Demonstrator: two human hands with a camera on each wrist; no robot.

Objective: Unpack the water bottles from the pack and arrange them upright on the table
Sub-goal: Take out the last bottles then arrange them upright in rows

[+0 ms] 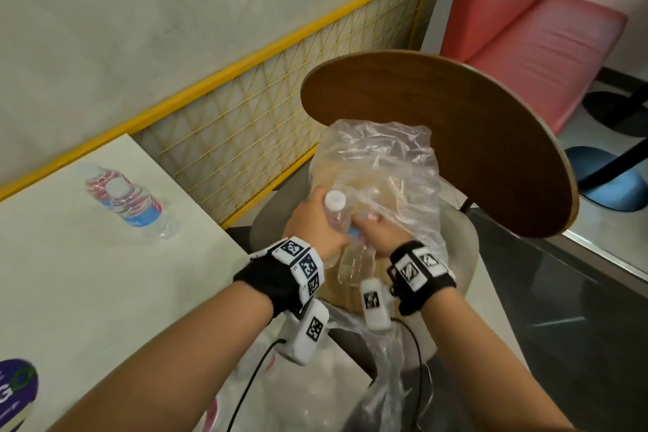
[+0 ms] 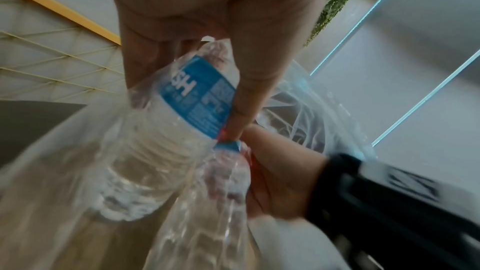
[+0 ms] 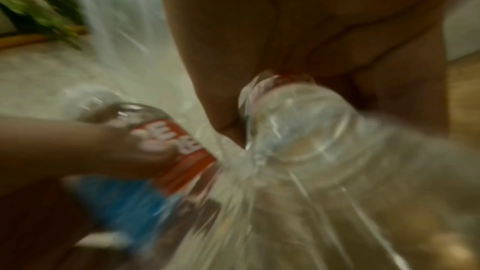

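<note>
A bottle (image 1: 336, 212) is gripped by the left hand (image 1: 317, 221) and another (image 2: 223, 174) by the right hand (image 1: 377, 231) above the plastic wrap (image 1: 392, 165) (two bottles (image 1: 131, 200) already on the table (image 1: 87, 291)); carrying across and upright placement are judged next.

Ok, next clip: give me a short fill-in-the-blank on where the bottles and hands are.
1. The left hand grips a bottle with a ___ cap.
2. The right hand holds a second bottle inside the clear ___ pack.
3. On the white table stand ___ bottles.

Missing: white; plastic; two
</note>
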